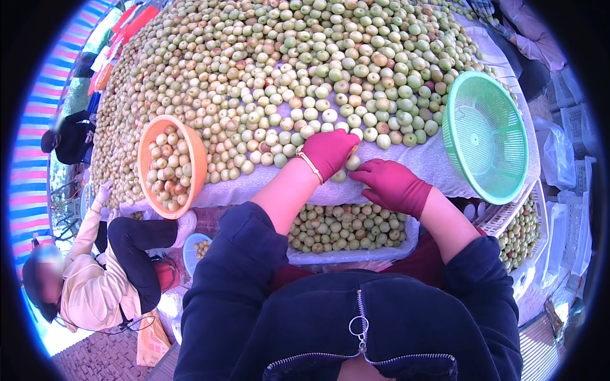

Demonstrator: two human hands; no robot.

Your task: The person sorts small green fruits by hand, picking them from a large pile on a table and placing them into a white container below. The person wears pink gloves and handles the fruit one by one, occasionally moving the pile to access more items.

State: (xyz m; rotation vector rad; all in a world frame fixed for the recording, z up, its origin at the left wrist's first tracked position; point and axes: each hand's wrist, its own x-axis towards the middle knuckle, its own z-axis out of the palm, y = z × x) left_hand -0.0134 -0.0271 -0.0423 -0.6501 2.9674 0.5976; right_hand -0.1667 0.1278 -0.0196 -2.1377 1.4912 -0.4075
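Observation:
A wide heap of pale green jujubes (267, 102), some flushed reddish, covers a cloth-topped table (410, 159). My left hand (329, 152), in a dark red glove with a bracelet at the wrist, reaches over the heap's near edge. Its fingertips bend over a jujube that is partly hidden, so a grip cannot be made out. My right hand (398, 185), gloved alike, hovers at the table's front edge, thumb and fingers apart and nothing visible between them. A single jujube (352, 163) lies between both hands, close to the right fingertips.
An orange basket (202, 174) of jujubes stands left; a green plastic basket (486, 138) without fruit tilts at right. Below the table edge sits a lined crate (352, 257) of jujubes. Another crate (538, 228) is at right. A seated person (100, 290) works at left.

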